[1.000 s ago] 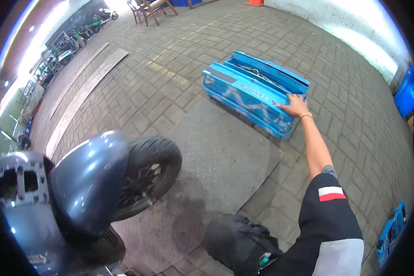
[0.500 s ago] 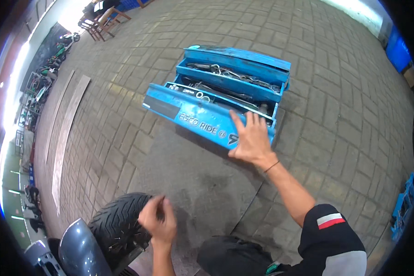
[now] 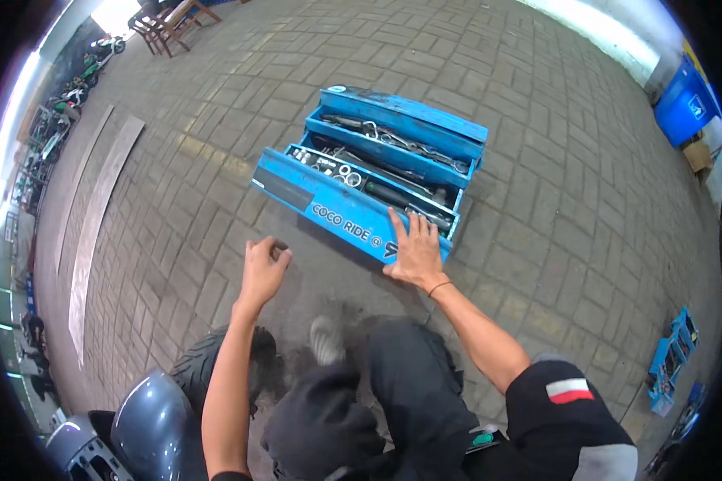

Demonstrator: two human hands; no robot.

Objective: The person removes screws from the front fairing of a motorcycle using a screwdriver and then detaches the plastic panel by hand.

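A blue toolbox (image 3: 393, 156) sits opened out on the paved floor (image 3: 537, 200), close ahead of the person I'm watching. The right hand (image 3: 415, 252) rests on its front lid (image 3: 329, 207), fingers splayed toward the upper edge and thumb lower down, touching rather than clenched. The left hand (image 3: 263, 272) hangs in the air on the near side of the box, apart from it, loosely curled and holding nothing I can see. Spanners (image 3: 413, 146) lie toward the back, with ring-shaped metal pieces (image 3: 352, 178) nearer the lid (the smaller bits are hard to make out). A black tyre (image 3: 200, 369) and glossy grey fender (image 3: 154, 417) stand left of the left forearm (image 3: 226, 385).
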